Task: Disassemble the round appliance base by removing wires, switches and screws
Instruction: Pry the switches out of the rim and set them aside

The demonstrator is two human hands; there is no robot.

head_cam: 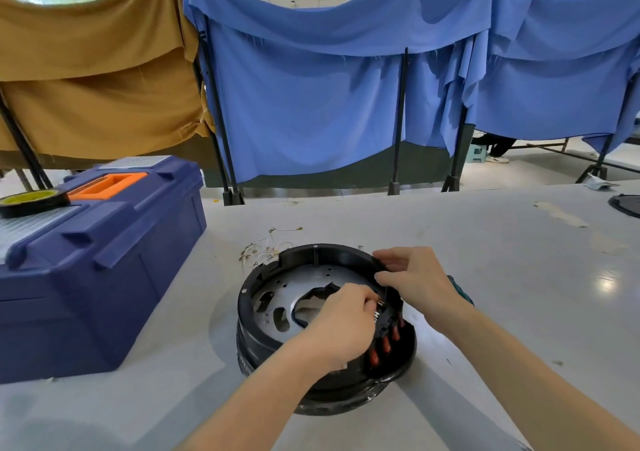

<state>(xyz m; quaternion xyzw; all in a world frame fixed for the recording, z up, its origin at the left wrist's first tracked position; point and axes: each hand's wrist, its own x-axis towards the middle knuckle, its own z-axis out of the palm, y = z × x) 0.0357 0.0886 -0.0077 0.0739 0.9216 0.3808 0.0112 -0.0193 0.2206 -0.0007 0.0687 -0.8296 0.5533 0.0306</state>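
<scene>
The round black appliance base (263,343) lies on the grey table, its open side up, showing a grey metal plate (304,279) with holes. Red rocker switches (384,345) line its right wall. My left hand (341,322) reaches inside the base, its fingertips pinching a small metal terminal behind the switches. Over the right rim, my right hand (415,277) has its fingers curled on the base's wall just above the switches. A small tangle of loose pale wires (265,250) lies on the table behind the base.
A dark blue toolbox (104,260) with an orange handle stands at the left, a roll of tape (33,201) on its lid. A teal object (462,291) peeks out behind my right wrist. Another black round part (627,205) sits at the far right table edge. Cloth screens hang behind.
</scene>
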